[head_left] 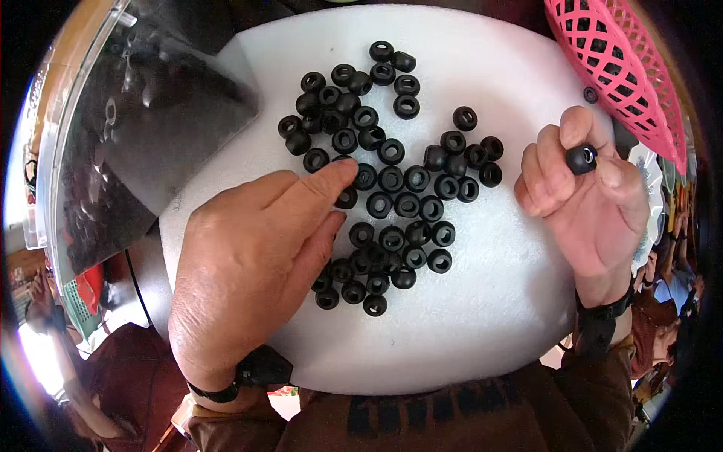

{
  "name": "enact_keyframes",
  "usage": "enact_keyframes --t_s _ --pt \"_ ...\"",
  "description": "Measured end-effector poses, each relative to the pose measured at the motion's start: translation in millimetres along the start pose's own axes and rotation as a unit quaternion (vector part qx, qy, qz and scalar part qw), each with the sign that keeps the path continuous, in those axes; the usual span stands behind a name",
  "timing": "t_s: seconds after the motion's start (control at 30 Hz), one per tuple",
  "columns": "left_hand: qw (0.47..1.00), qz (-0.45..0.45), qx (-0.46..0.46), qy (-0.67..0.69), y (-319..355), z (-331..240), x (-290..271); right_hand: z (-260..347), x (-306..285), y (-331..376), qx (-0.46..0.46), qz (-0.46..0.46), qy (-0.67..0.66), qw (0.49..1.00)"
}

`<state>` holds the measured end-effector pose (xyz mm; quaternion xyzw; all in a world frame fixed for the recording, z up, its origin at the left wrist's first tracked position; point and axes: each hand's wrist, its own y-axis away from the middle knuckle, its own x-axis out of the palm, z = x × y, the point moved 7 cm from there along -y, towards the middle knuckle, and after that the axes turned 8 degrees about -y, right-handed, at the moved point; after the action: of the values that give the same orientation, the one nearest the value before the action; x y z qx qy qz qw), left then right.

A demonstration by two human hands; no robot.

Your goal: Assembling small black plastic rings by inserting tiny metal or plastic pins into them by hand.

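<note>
The right hand, at the right of the frame, pinches one glossy black, round, ring-shaped piece with a hole through it between thumb and index finger, above the white foam-covered desk. The left hand reaches in from the lower left, index finger stretched out and thumb apart from it; a matching black ring lies between those two fingers, though whether either grips it I cannot tell. The remaining loose black rings spread through the centre, many touching.

The held ring is smooth-looking and curved, so an uneven pinch could let it slip and roll. The left index finger, among tightly grouped rings, could knock neighbours aside. One stray black ring lies near the pink lattice plastic basket, upper right; a bump there might send it off the edge.
</note>
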<state>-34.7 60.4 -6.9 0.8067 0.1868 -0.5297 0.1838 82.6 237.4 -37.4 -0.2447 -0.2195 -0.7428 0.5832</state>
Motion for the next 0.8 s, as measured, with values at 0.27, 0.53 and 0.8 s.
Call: enact_keyframes --t_s 0.27,0.53,0.8 --pt "0.998 -0.058 0.037 0.015 2 1 -4 0 1 0 0.008 -0.014 -0.012 1.0" --pt "0.999 -0.021 0.023 0.018 0 -4 0 1 2 -2 0.002 -0.001 0.0 1.0" --pt "0.997 -0.076 -0.002 0.014 5 6 -9 1 5 0 -0.027 0.015 0.03 0.999"
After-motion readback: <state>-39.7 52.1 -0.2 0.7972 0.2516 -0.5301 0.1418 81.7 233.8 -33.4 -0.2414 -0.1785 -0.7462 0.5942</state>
